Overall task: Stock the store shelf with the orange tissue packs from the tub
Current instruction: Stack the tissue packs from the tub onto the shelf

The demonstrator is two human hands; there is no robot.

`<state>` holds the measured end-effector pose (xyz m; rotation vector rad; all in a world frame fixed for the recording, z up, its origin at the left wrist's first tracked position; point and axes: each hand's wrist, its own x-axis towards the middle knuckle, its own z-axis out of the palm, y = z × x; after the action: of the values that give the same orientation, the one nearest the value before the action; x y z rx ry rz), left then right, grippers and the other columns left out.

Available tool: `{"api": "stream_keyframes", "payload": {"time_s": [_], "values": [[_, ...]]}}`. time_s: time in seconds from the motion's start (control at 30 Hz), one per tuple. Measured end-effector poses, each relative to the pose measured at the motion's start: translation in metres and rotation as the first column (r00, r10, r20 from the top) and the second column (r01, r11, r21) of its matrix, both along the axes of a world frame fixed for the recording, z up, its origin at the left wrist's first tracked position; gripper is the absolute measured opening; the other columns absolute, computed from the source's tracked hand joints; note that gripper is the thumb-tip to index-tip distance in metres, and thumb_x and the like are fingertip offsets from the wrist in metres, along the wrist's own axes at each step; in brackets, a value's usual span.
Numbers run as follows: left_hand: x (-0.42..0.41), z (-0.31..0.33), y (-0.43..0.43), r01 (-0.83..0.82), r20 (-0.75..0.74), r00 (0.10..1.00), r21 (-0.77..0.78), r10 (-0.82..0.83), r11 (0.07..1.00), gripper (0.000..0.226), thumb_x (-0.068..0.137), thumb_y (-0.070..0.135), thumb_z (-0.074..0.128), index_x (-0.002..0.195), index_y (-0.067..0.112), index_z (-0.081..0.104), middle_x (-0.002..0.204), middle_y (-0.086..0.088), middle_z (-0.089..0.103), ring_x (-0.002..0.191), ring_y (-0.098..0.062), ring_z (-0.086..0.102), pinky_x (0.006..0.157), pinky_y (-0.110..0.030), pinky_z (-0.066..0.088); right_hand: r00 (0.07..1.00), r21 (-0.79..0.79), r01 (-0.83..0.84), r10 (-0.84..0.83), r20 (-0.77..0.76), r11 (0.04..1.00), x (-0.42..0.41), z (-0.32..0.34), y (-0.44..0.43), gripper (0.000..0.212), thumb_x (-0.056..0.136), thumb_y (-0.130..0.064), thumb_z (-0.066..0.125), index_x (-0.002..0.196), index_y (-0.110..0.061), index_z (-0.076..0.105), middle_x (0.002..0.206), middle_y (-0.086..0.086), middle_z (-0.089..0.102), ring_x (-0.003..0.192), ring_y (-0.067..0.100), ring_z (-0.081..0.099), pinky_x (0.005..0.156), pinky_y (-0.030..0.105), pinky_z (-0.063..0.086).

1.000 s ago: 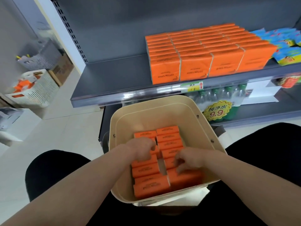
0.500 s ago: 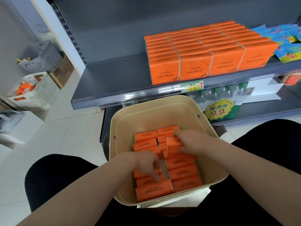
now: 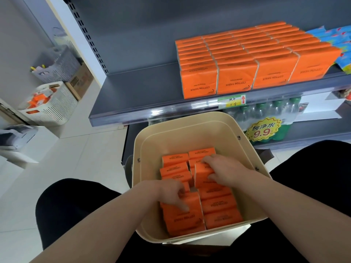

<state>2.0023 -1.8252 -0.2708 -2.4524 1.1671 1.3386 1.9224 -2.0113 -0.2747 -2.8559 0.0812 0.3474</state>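
A beige tub (image 3: 190,120) rests between my knees and holds several orange tissue packs in two columns. My left hand (image 3: 171,194) grips a pack (image 3: 182,217) in the near left of the tub, fingers spread over its top. In the right column, my right hand (image 3: 226,169) holds a tilted pack (image 3: 201,173) raised above its neighbours. On the grey shelf (image 3: 142,88) ahead, rows of stocked orange packs (image 3: 237,73) fill the right part, while its left part is bare.
Blue packets (image 3: 338,40) lie right of the orange rows. Green bottles with a yellow 9.9 price sign (image 3: 264,130) stand on the lower shelf. A white slatted basket (image 3: 51,105) and boxes sit on the floor at the left.
My right hand moved from the near right packs to the far right column and lifted a pack. My left hand shifted back to the near left packs.
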Motion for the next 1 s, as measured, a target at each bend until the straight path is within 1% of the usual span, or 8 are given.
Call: {"api": "stream_keyframes", "payload": {"time_s": [0.1, 0.2, 0.3, 0.43, 0.57, 0.7, 0.87, 1.0], "values": [[-0.005, -0.009, 0.005, 0.111, 0.111, 0.988, 0.018, -0.112, 0.994, 0.061, 0.079, 0.035, 0.074, 0.130, 0.015, 0.049, 0.130, -0.008, 0.054, 0.115, -0.026, 0.053, 0.097, -0.035, 0.044, 0.999, 0.008, 0.024, -0.025, 0.046, 1.000, -0.002, 0.006, -0.002, 0.051, 0.086, -0.031, 0.064, 0.133, -0.023, 0.043, 0.128, 0.001, 0.046, 0.114, 0.022, 0.049, 0.086, 0.033, 0.044], [-0.004, -0.004, 0.007, 0.140, 0.222, 0.966, -0.024, -0.131, 0.990, 0.048, 0.082, 0.027, 0.071, 0.123, 0.013, 0.052, 0.127, -0.010, 0.056, 0.115, -0.028, 0.053, 0.093, -0.033, 0.043, 0.991, -0.008, 0.069, -0.068, 0.112, 0.998, -0.005, 0.017, -0.002, 0.047, 0.087, -0.030, 0.062, 0.130, -0.023, 0.043, 0.123, 0.001, 0.048, 0.109, 0.022, 0.051, 0.083, 0.033, 0.044], [0.009, 0.021, 0.011, 0.093, 0.316, 0.948, -0.122, -0.051, 0.988, 0.033, 0.084, 0.020, 0.063, 0.115, 0.013, 0.054, 0.121, -0.009, 0.059, 0.109, -0.026, 0.055, 0.087, -0.032, 0.044, 0.977, -0.055, 0.110, -0.098, 0.189, 0.992, -0.007, 0.034, -0.004, 0.045, 0.088, -0.032, 0.061, 0.128, -0.022, 0.042, 0.122, 0.002, 0.052, 0.108, 0.023, 0.054, 0.081, 0.032, 0.043], [0.036, 0.075, 0.013, 0.058, 0.446, 0.892, -0.279, 0.076, 0.958, 0.040, 0.084, 0.029, 0.064, 0.119, 0.014, 0.054, 0.116, -0.004, 0.062, 0.103, -0.022, 0.057, 0.085, -0.031, 0.046, 0.944, -0.071, 0.144, -0.116, 0.309, 0.987, -0.002, 0.073, -0.006, 0.048, 0.086, -0.034, 0.061, 0.129, -0.026, 0.041, 0.122, -0.002, 0.054, 0.110, 0.021, 0.054, 0.087, 0.036, 0.046], [0.061, 0.130, 0.015, -0.047, 0.482, 0.827, -0.454, 0.290, 0.890, 0.047, 0.082, 0.031, 0.067, 0.124, 0.020, 0.048, 0.116, -0.002, 0.059, 0.106, -0.022, 0.056, 0.082, -0.031, 0.044, 0.886, -0.068, 0.186, -0.138, 0.444, 0.980, 0.013, 0.123, -0.011, 0.050, 0.087, -0.028, 0.062, 0.132, -0.028, 0.042, 0.129, -0.003, 0.051, 0.121, 0.021, 0.048, 0.099, 0.040, 0.038], [0.086, 0.175, 0.008, -0.082, 0.506, 0.745, -0.577, 0.435, 0.812, 0.042, 0.084, 0.026, 0.064, 0.121, 0.016, 0.048, 0.114, -0.006, 0.061, 0.107, -0.025, 0.057, 0.081, -0.032, 0.044, 0.829, -0.135, 0.229, -0.121, 0.546, 0.964, 0.043, 0.166, -0.022, 0.052, 0.088, -0.026, 0.061, 0.136, -0.027, 0.040, 0.129, -0.001, 0.050, 0.124, 0.023, 0.044, 0.096, 0.041, 0.034], [0.130, 0.202, -0.012, -0.088, 0.529, 0.646, -0.664, 0.550, 0.743, 0.036, 0.085, 0.017, 0.060, 0.119, 0.013, 0.049, 0.112, -0.010, 0.062, 0.104, -0.028, 0.057, 0.081, -0.034, 0.045, 0.762, -0.177, 0.283, -0.109, 0.639, 0.943, 0.091, 0.205, -0.042, 0.051, 0.087, -0.025, 0.061, 0.135, -0.027, 0.042, 0.127, 0.001, 0.051, 0.123, 0.025, 0.044, 0.094, 0.043, 0.034], [0.171, 0.202, -0.030, -0.117, 0.563, 0.585, -0.653, 0.583, 0.748, 0.037, 0.085, 0.018, 0.059, 0.121, 0.013, 0.049, 0.116, -0.011, 0.059, 0.108, -0.029, 0.055, 0.082, -0.034, 0.043, 0.744, -0.205, 0.316, -0.108, 0.659, 0.926, 0.135, 0.220, -0.062, 0.047, 0.088, -0.023, 0.060, 0.132, -0.026, 0.044, 0.124, 0.003, 0.053, 0.120, 0.027, 0.045, 0.094, 0.045, 0.033]]}}
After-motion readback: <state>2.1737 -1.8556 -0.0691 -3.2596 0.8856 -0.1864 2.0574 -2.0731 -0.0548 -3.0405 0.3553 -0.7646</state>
